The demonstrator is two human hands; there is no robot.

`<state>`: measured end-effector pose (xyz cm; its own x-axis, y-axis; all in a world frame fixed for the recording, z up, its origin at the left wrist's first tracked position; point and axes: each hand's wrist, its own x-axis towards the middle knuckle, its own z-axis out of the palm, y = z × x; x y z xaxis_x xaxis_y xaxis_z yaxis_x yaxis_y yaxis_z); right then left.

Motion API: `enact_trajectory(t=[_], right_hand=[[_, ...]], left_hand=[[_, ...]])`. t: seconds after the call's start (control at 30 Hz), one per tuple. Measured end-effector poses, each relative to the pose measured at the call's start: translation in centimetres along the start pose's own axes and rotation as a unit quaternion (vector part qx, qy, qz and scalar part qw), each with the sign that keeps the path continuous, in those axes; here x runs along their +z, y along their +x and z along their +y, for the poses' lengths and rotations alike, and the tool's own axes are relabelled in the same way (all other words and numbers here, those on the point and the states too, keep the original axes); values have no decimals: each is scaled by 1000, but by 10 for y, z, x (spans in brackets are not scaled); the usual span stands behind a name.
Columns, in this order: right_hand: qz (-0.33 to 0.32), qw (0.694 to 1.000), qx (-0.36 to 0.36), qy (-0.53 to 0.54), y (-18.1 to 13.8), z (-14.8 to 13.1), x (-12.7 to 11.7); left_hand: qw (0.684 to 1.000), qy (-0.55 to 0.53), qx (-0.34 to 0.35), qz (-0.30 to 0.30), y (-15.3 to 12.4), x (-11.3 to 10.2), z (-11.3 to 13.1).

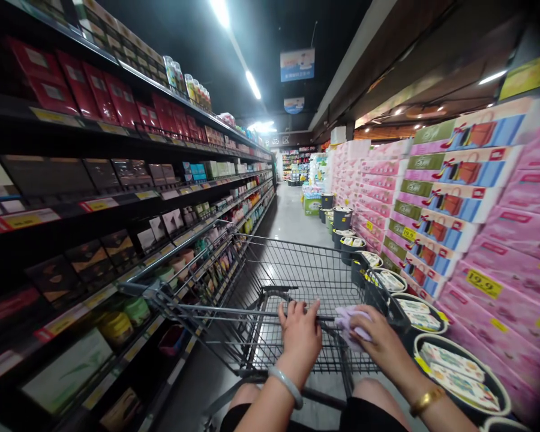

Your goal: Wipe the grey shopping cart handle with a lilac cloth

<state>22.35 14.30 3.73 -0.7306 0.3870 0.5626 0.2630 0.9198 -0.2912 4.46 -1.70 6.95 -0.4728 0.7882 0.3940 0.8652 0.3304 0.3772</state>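
My left hand [300, 335], with a pale bangle at the wrist, is wrapped round the handle bar of a wire shopping cart [270, 282]. My right hand [378, 341], wearing a gold watch, presses a crumpled lilac cloth [351, 322] against the right end of the same bar. The cart's basket looks empty. My bare knees show below the bar.
Dark shelves [94, 204] of boxed goods line the left of the aisle. Pink and blue tissue packs [490, 240] are stacked high on the right, with a row of round black tubs [459, 372] of wrapped packs along their foot. The grey floor [292, 219] runs ahead.
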Motion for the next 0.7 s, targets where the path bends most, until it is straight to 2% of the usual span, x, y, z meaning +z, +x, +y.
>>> enact_trajectory(t=[0.07,0.17,0.3,0.4,0.5,0.57,0.7], right_hand=[[7,1000,-4,22,6,-9,7],[30,999,-1,22,5,0,7],[64,998,15,-11,-2,23,3],[94,995,22,-30,3,16,11],[73,997,-4,-19,15,-3,21],[45,999,-22,-1,22,-5,21],[29,999,-17,-5,13,25,9]], left_hand=[[1000,-12,27,2,-4,8,7],[998,-41,47,-24,-3,16,13],[993,-77,54,-68,12,19,11],[991,-84,72,-80,22,21,6],[991,-82,82,-74,28,22,2],[990,-84,87,-69,30,22,-2],[989,-90,99,-68,35,19,-10]])
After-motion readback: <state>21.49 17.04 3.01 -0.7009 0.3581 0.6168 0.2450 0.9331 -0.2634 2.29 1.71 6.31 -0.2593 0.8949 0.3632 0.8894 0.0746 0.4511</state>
